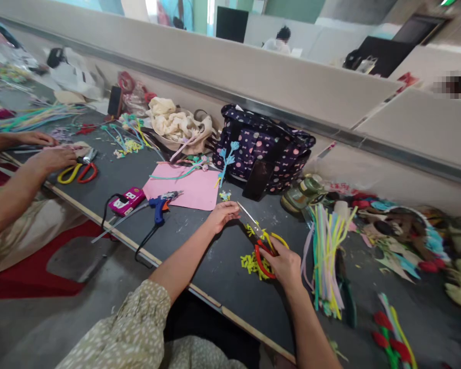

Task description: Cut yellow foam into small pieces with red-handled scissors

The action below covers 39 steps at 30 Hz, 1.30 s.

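Right hand (286, 264) gripping scissors (262, 242) above the desk (223, 271)
Its fingers close around the handles; yellow pieces (249, 262) lie beneath. Ahead-left, the left hand (225, 216) has its fingertips together near the blade tips, anything pinched too small to tell.

Tiny, blurred and cut-off parts
Whatever the left fingers (231, 206) may pinch is too small to tell; the co-worker's forearms (13, 197) leave at left, the cloth pile (459, 230) blurs at the right edge, and the upper-right head (459, 83) is pixelated.
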Tool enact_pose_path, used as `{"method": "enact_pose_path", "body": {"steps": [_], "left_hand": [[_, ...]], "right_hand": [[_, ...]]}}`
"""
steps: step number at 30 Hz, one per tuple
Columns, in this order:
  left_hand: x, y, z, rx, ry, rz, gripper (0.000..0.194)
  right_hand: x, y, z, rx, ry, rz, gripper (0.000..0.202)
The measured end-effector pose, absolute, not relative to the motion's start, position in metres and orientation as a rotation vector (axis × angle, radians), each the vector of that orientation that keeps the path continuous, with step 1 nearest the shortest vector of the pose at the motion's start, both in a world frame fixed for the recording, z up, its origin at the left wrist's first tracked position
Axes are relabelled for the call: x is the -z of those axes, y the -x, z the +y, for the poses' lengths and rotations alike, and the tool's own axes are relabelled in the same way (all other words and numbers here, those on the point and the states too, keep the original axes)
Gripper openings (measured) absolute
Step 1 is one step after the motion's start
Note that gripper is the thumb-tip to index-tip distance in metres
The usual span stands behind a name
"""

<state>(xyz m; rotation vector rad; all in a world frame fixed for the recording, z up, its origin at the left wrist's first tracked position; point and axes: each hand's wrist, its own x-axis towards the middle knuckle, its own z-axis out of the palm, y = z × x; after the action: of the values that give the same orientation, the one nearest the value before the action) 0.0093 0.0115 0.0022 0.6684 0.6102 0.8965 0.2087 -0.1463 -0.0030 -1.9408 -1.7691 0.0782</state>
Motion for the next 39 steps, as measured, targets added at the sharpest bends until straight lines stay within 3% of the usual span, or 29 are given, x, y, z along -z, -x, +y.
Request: {"method": "enact_pose_path", "body": {"steps": [6, 14, 23, 39], "left_hand": [[-0.005, -0.01, 0.012, -0.907, -0.621, 0.645, 0.023], [-0.005, -0.01, 0.012, -1.001, -0.569, 0.672, 0.015], [-0.009, -0.009, 0.012, -1.038, -0.546, 0.679, 0.013], [-0.005, -0.009, 0.014, -1.035, -0.566, 0.653, 0.03]], "right_hand": [[0.003, -0.208, -0.145, -0.07, 1.973, -1.777, 0.044], [-0.006, -0.199, -0.144, 0.114, 2.061, -1.812, 0.059], [0.002, -0.203, -0.144, 0.123, 2.037, -1.82, 0.048], [0.003, -0.203, -0.145, 0.091, 1.954, -1.798, 0.05]]}}
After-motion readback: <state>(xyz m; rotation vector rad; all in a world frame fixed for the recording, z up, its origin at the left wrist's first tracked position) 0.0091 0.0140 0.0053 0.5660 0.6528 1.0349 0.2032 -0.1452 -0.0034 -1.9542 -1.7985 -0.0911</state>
